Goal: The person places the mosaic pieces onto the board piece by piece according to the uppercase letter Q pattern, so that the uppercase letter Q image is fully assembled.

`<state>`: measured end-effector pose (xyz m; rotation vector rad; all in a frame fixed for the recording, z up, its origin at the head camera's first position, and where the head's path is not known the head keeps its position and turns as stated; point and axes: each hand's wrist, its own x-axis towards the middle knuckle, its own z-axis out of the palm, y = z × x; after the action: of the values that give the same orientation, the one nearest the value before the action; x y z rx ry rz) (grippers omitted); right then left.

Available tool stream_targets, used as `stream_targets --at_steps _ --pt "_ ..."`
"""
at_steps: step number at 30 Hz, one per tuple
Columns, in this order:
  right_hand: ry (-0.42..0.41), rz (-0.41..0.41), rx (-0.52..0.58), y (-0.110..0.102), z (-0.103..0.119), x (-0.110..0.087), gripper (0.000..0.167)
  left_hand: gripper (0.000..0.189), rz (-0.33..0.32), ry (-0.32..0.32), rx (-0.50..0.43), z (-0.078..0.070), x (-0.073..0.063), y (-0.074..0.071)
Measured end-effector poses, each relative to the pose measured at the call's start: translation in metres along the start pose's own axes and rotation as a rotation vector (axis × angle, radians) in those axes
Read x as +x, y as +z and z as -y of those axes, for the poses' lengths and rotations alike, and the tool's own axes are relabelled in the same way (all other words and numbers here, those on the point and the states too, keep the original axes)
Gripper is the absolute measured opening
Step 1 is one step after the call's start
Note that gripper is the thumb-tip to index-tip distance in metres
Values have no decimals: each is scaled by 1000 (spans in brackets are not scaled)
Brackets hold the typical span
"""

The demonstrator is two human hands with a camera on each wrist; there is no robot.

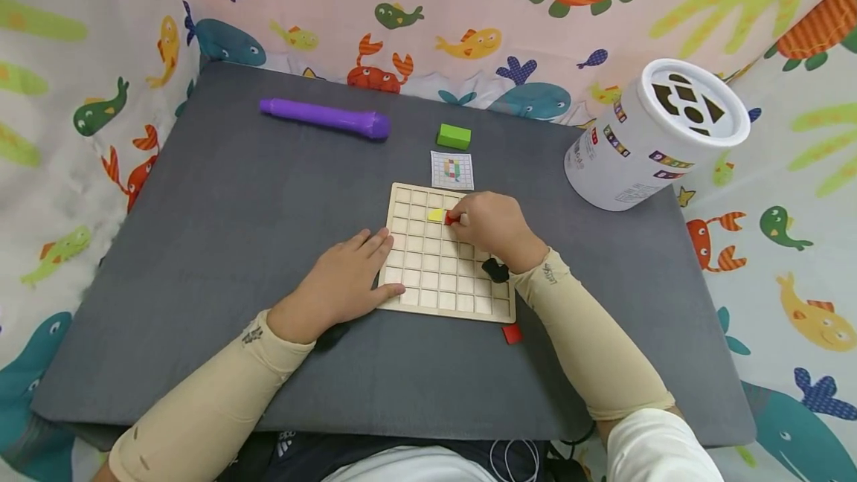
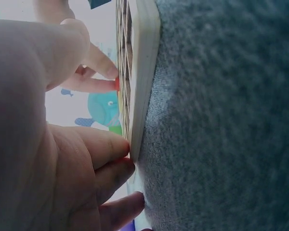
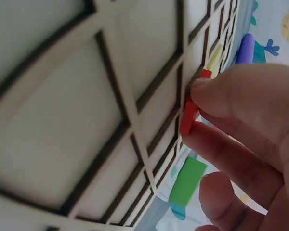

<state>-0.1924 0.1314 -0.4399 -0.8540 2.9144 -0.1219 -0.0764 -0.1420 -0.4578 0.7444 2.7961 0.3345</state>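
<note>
A wooden grid board (image 1: 428, 274) lies on the grey table, with a yellow tile (image 1: 435, 215) in one of its upper squares. My right hand (image 1: 492, 220) pinches a small red tile (image 3: 189, 116) between thumb and finger, right at the grid beside the yellow tile. My left hand (image 1: 351, 274) lies along the board's left side, fingers extended, with fingertips (image 2: 127, 144) at the edge. Just above the board is a printed pattern card (image 1: 451, 170) showing coloured squares on a grid.
A green block (image 1: 454, 136) stands behind the card. Another red tile (image 1: 512, 334) lies below the board's lower right corner. At the back left is a purple microphone-shaped stick (image 1: 324, 117). A white canister (image 1: 652, 136) with shaped holes in its lid stands at the right.
</note>
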Motion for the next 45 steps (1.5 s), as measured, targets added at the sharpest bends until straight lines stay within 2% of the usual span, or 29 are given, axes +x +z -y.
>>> stream_targets --at_steps 4,7,9,12,15,20,23,30,39,45 --pt "-21 -36 -3 -6 -1 -5 17 91 -19 14 18 -5 0 -6" --pt "-60 -4 26 -11 -1 -7 19 91 -19 13 21 -7 -1 -9" --pt "-59 35 61 -15 -2 -10 23 90 -10 10 19 -8 -2 -10" --pt "2 75 156 -24 -5 -17 30 89 6 6 8 -7 -2 -9" --pt "86 72 267 -33 -13 -28 33 89 14 2 -9 -6 -2 -7" --pt "171 90 394 -37 -38 -62 34 87 14 1 -15 -5 -3 0" --pt "226 90 421 -36 -55 -85 34 87 17 6 -9 -6 -3 2" --pt "306 76 336 -39 -78 -130 32 88 -3 5 3 -8 -4 -3" --pt "345 173 126 -18 -90 -143 30 88 3 -2 -12 -5 -1 -2" --pt "368 101 73 -6 -95 -146 25 87 14 -5 -1 -7 1 -2"
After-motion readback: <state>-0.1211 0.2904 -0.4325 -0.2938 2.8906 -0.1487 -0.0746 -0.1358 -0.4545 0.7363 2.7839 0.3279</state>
